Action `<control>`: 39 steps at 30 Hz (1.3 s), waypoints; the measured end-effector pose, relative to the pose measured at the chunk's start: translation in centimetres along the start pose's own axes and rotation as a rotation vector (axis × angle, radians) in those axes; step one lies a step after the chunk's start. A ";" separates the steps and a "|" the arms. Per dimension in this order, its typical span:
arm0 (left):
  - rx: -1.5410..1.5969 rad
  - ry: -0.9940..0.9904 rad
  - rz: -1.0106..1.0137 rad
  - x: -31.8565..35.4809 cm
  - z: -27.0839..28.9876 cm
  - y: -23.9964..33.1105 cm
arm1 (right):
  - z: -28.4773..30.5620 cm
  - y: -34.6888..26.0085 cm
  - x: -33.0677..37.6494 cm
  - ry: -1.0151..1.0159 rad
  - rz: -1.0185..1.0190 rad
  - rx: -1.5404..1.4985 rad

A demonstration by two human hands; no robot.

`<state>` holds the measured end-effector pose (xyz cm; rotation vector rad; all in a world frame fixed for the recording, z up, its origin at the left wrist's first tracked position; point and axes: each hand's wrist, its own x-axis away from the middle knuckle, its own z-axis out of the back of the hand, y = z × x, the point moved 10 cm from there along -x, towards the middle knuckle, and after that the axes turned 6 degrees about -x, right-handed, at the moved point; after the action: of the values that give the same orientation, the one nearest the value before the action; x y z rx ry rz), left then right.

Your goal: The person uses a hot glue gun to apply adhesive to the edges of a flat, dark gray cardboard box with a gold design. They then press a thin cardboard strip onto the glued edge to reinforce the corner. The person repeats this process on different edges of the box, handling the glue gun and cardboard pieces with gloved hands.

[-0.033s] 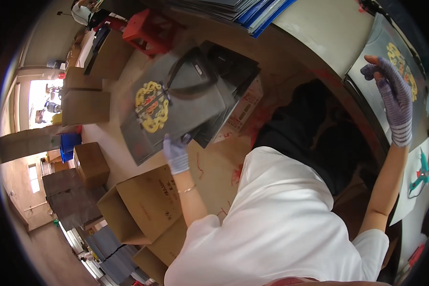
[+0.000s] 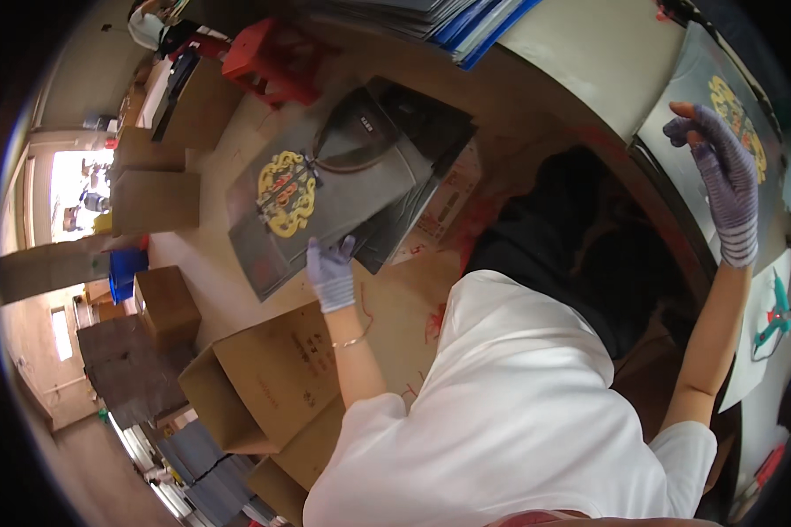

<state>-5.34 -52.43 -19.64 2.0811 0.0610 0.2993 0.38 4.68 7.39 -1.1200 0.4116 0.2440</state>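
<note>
Shifted slightly rightward, the printed bag (image 2: 336, 195) lies over the dark pile (image 2: 438, 119), just beyond the left hand (image 2: 331, 277) (fingers parted; right hand (image 2: 729, 180), likewise, farther off), long axis slanting up-right.

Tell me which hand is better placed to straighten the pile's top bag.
Likely the left hand: it is at the lower edge of the top bag; the right hand is away over the worktable.
</note>
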 end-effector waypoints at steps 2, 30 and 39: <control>0.207 -0.139 0.003 -3.0 -4.4 -3.2 | 0.9 0.1 0.5 0.019 -0.041 0.005; -0.380 -0.650 0.507 1.6 -26.7 -15.6 | 34.6 27.1 -11.2 0.164 -0.598 1.247; -0.632 -0.883 0.238 4.0 -33.3 -10.4 | 35.8 20.4 -11.4 0.492 -0.045 1.351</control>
<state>-8.50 -18.35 -11.92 1.4290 -0.7205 -0.4306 -10.81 45.88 9.00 0.1698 0.8073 -0.3486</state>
